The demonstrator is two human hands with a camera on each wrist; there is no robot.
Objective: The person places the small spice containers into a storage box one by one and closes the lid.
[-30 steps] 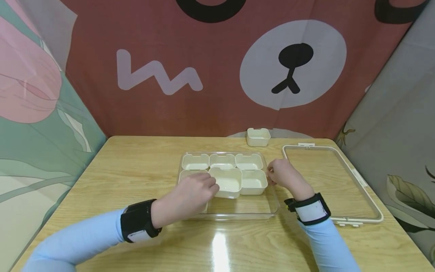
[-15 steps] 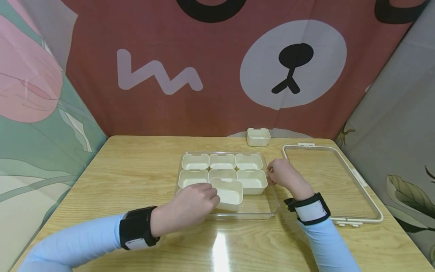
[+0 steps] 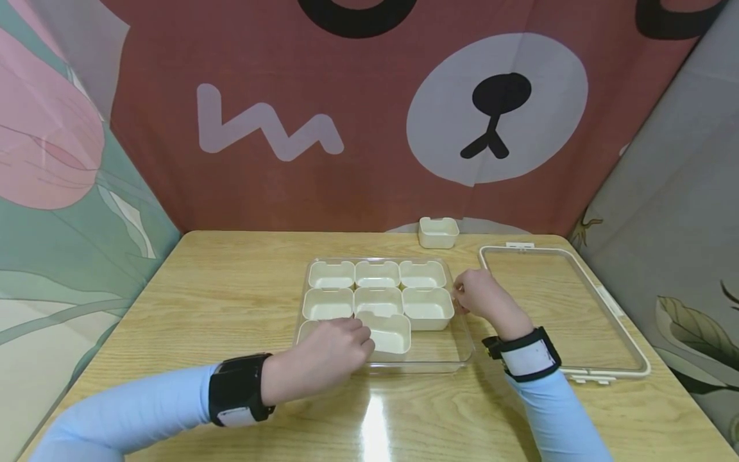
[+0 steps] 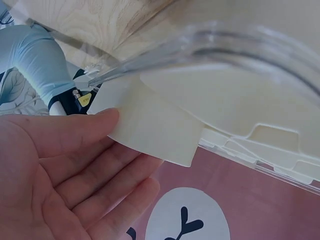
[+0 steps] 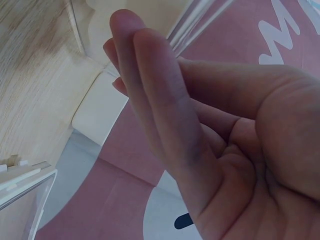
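Note:
A clear plastic container (image 3: 416,367) on the table holds several small cream boxes in rows. My left hand (image 3: 329,356) pinches a cream box (image 3: 392,335) by its left wall, in the middle of the front row. In the left wrist view the thumb lies on one side of that box (image 4: 155,117) and the fingers are behind it. Another cream box (image 3: 308,328) at front left is mostly covered by the left hand. My right hand (image 3: 487,301) is at the container's right wall, its fingers fairly straight in the right wrist view; whether they touch it is unclear.
One more cream box (image 3: 439,239) stands at the table's back edge. A clear lid with a white frame (image 3: 614,308) lies to the right, close to the right forearm. Printed cloth (image 3: 369,179) hangs behind and at both sides.
The left hand has brought the cream box toward the front of the container and lowered it into the front row, uncovering the middle-row box behind it. The right hand has stayed in place.

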